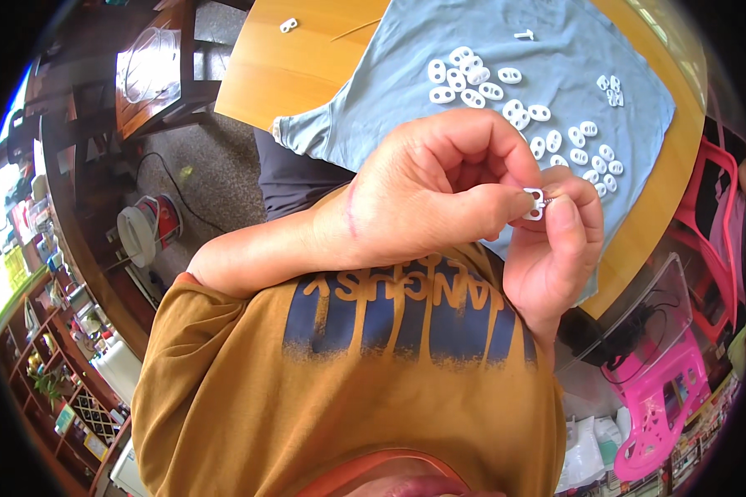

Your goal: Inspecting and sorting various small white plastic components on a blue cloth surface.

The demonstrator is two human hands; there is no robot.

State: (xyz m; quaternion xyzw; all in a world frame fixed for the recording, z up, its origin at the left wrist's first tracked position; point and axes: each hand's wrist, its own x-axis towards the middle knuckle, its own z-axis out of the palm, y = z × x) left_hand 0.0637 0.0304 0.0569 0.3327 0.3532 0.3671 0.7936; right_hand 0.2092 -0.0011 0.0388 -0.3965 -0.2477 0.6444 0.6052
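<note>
My left hand [439, 182] is closed in a pinch, thumb and index finger gripping a small white two-holed plastic piece [534, 214]. Just to its right, my right hand [555, 257] pinches what looks like a tiny metal spring [549, 201] against the edge of that piece. Fingertips hide part of both parts. Beyond the hands, several white oval two-holed pieces [510, 75] lie scattered on a light blue cloth [406, 74]. A cluster of smaller white pieces [611, 91] rests farther right, and a white T-shaped piece [525, 35] lies near the far side.
The cloth covers much of a wooden table [290, 74], where one more white piece [288, 26] lies far left. A pink plastic stool [659, 398] and a red chair [713, 240] stand to the right. On the left floor sits a bucket [149, 225] near a black cable [170, 178].
</note>
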